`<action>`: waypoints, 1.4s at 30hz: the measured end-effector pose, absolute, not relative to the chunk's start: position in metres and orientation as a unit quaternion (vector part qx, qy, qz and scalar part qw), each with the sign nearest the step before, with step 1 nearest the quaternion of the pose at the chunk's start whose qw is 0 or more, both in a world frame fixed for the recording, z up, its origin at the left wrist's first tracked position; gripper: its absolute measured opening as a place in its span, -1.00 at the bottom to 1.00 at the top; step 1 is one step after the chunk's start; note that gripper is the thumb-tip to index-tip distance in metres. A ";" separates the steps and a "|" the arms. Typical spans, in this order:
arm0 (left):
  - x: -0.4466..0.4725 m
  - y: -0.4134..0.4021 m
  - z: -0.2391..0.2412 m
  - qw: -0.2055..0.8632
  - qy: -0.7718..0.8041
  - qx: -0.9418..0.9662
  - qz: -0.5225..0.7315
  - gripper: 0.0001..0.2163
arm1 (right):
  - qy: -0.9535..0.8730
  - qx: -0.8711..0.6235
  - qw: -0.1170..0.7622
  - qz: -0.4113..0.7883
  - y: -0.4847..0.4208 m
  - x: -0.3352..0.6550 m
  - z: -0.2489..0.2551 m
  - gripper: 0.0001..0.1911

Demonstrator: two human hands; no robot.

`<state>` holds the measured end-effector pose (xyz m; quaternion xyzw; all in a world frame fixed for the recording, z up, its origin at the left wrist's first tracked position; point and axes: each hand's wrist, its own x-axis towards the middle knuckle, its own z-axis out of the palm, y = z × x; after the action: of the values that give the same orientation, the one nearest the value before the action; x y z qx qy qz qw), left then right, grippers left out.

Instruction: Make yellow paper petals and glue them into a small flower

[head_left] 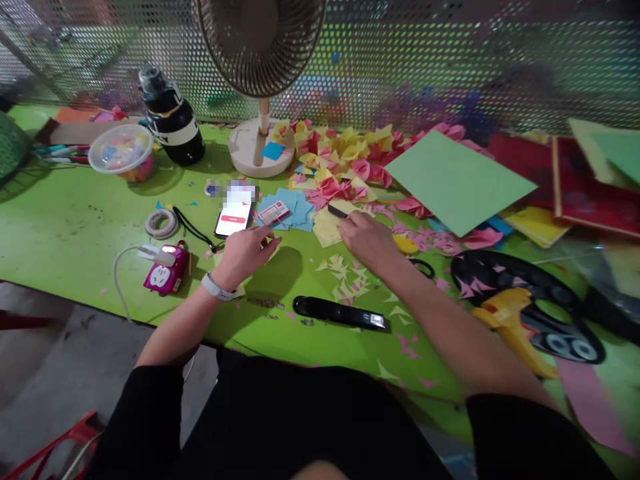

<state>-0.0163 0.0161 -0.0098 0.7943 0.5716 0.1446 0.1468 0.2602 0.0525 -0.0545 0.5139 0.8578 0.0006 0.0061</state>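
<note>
My left hand (pixel 249 252) hovers over the green table beside a lit phone (pixel 237 212), fingers loosely bent and apart, with no object visible in them. A red-and-white small box (pixel 274 213) rests on blue paper squares (pixel 299 208) just beyond its fingertips. My right hand (pixel 364 235) is closed at the edge of a stack of pale yellow paper squares (pixel 326 229). From its fingers a dark flat strip (pixel 337 211) sticks out to the left, its other end hidden by the hand. Yellow paper scraps (pixel 345 277) and a black stapler (pixel 340 313) lie between my arms.
A fan (pixel 263 150) stands at the back, beside a heap of pink and yellow folded paper (pixel 350 160). Leftward are a bottle (pixel 177 127), a tub (pixel 121 150), tape (pixel 161 225) and a purple power socket (pixel 167 270). A yellow glue gun (pixel 515 320) lies right, near green card (pixel 460 180).
</note>
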 end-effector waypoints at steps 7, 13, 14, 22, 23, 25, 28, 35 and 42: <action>-0.014 0.013 -0.009 0.141 0.561 0.804 0.142 -0.75 | 0.829 0.559 0.000 0.021 0.052 0.261 -0.048 -0.61; -0.014 0.014 -0.010 0.150 0.554 0.807 0.141 -0.76 | 0.823 0.564 -0.002 0.071 0.052 0.266 -0.047 -0.58; -0.014 0.014 -0.010 0.151 0.553 0.807 0.139 -0.76 | 0.818 0.570 -0.009 0.079 0.054 0.268 -0.047 -0.58; -0.015 0.015 -0.015 0.153 0.543 0.813 0.143 -0.76 | 0.836 0.547 -0.035 0.038 0.063 0.276 -0.049 -0.62; -0.015 0.015 -0.016 0.156 0.541 0.814 0.145 -0.75 | 0.843 0.535 -0.029 0.037 0.064 0.275 -0.049 -0.61; -0.015 0.015 -0.017 0.161 0.539 0.814 0.144 -0.75 | 0.850 0.524 -0.022 0.042 0.065 0.272 -0.047 -0.61; -0.015 0.014 -0.017 0.162 0.538 0.815 0.142 -0.75 | 0.858 0.511 -0.026 0.032 0.064 0.269 -0.045 -0.60; -0.015 0.014 -0.017 0.167 0.534 0.816 0.143 -0.74 | 0.858 0.513 0.002 -0.026 0.060 0.274 -0.048 -0.65; -0.013 0.014 -0.013 0.167 0.539 0.817 0.121 -0.75 | 0.850 0.526 0.018 -0.031 0.063 0.275 -0.042 -0.72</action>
<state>-0.0131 0.0136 -0.0133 0.8167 0.5390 0.1215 0.1665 0.2747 0.0634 -0.0422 0.5256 0.8500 -0.0310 0.0175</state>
